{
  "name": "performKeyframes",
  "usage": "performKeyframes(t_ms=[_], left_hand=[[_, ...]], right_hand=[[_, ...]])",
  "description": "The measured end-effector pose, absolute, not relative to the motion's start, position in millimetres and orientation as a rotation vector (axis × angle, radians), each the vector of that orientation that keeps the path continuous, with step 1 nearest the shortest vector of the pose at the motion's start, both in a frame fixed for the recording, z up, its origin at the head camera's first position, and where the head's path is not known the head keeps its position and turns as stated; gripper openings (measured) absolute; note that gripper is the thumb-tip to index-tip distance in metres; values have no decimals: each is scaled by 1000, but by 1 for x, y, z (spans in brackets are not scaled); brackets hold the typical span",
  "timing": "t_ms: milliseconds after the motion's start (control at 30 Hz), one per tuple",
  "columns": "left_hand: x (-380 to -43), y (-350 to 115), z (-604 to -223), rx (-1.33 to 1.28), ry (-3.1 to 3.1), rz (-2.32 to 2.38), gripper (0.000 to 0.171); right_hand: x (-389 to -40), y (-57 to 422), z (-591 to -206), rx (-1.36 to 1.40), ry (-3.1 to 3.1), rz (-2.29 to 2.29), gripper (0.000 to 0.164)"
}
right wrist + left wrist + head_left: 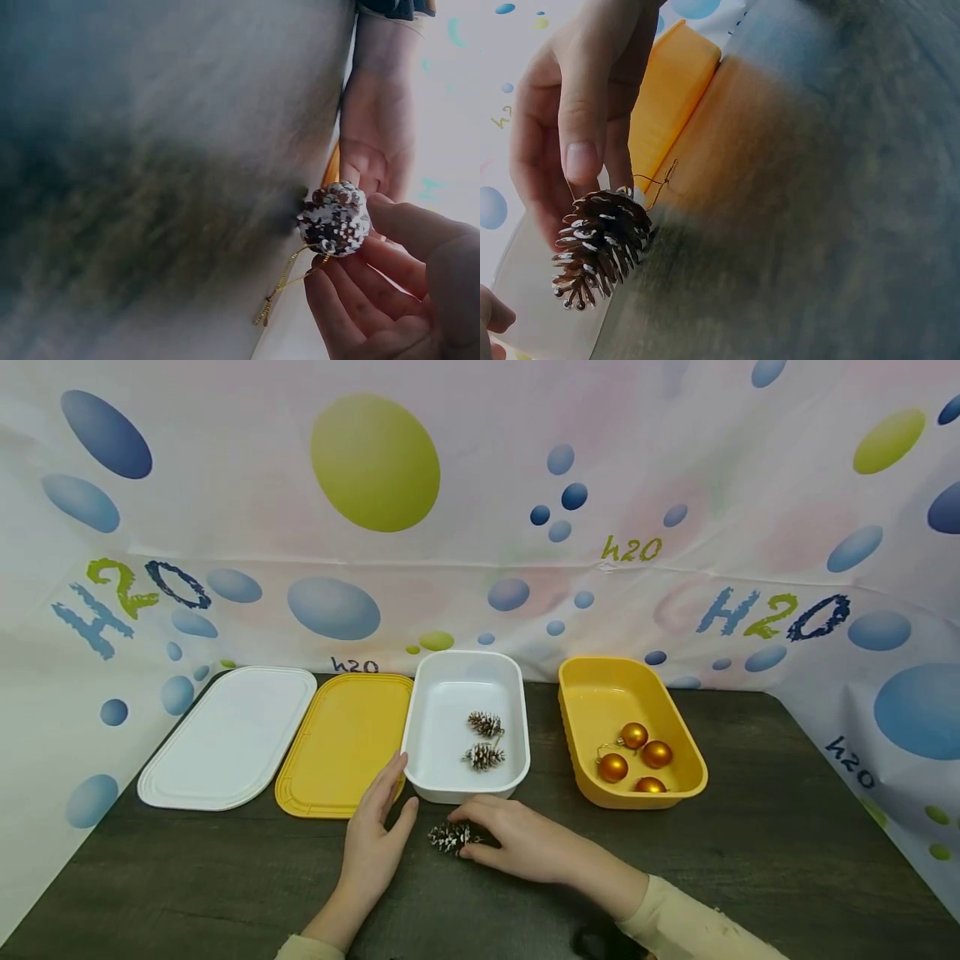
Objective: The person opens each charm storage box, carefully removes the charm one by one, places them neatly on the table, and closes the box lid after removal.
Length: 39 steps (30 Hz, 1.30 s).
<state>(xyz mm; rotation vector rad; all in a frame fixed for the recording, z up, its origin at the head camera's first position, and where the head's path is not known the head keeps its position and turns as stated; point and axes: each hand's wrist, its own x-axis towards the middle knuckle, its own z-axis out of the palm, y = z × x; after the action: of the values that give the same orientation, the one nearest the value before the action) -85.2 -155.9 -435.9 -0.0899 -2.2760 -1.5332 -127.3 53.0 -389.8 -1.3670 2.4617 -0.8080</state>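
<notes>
A snow-tipped pine cone (452, 837) is pinched by its hanging-loop end between the thumb and fingers of my right hand (517, 839), low over the table in front of the white container (465, 793). A gold cord loop trails from this cone (337, 225) in the right wrist view. My left hand (377, 835) holds nothing; its fingers are extended, with the fingertips at the white container's near left corner. Inside that container lie two similar pine cones, one cone (483, 757) nearer and another cone (486, 724) behind it.
Right of the white container stands a yellow container (600, 685) with several shiny gold ball ornaments (657, 754). To the left lie a yellow lid (345, 743) and a white lid (228, 735). A printed sheet (480, 510) hangs behind the dark table (187, 877).
</notes>
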Motion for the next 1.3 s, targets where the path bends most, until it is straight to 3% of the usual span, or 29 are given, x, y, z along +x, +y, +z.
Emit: performKeyframes(t_ms=[467, 867, 1300], left_hand=[[-85, -157, -436, -105, -2269, -1516, 53], [-85, -157, -436, -71, -2275, -1531, 53], [-90, -156, -436, -52, -2284, -1516, 63]], right_hand=[[-125, 67, -366, -1442, 2529, -965, 26], [-177, 60, -353, -1372, 2623, -1081, 33], [-204, 38, -363, -1228, 2825, -479, 43]])
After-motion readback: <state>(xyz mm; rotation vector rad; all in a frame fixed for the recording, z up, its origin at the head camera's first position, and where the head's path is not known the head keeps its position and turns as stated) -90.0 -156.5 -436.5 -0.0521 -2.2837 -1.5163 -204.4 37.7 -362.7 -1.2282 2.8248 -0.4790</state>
